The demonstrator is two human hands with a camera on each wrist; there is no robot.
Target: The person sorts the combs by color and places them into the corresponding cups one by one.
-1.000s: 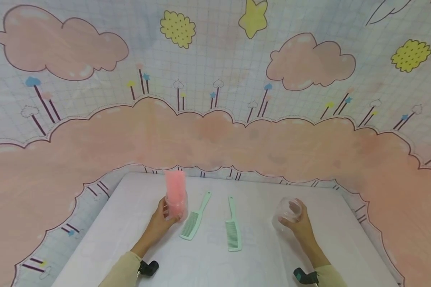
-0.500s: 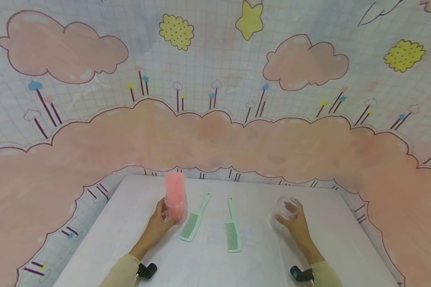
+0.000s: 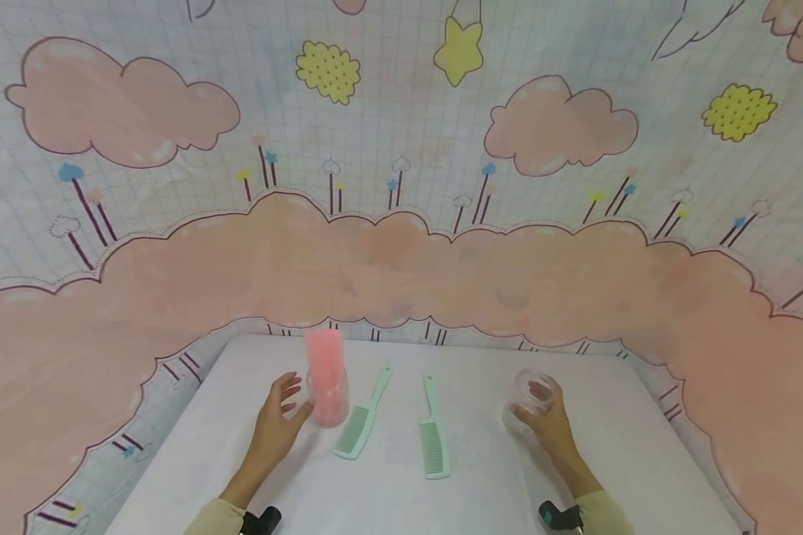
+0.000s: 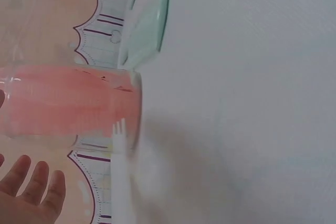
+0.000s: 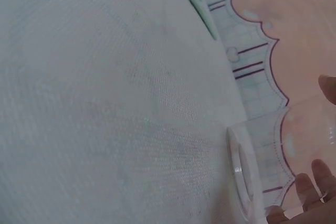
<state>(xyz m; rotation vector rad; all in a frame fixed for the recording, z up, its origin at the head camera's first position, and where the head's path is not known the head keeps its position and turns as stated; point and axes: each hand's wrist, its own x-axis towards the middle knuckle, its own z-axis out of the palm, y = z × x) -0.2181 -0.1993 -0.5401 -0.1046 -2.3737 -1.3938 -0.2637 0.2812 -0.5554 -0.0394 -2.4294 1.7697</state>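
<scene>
A clear plastic jar (image 3: 339, 416) stands on the left of the table with a pink block (image 3: 325, 364) rising out of its mouth. Just left of it, my left hand (image 3: 277, 423) has its fingers spread and bent loosely, thumb tip right at the jar's side. In the left wrist view, those fingers (image 4: 32, 182) show below the pink-filled jar with nothing in them. On the right, my right hand (image 3: 547, 416) grips a second clear jar (image 3: 518, 412) round its side. In the right wrist view, this jar (image 5: 257, 145) has its base close over the table.
Between the jars lie two mint-green combs, the left comb (image 3: 358, 427) slanted and the right comb (image 3: 433, 438) nearly straight. White cloth covers the table (image 3: 375, 505). A printed backdrop (image 3: 401, 267) rises behind its far edge.
My left hand has let go of the pink-filled jar and drawn back to the left. My right hand still holds its jar. The head view has tilted slightly upward.
</scene>
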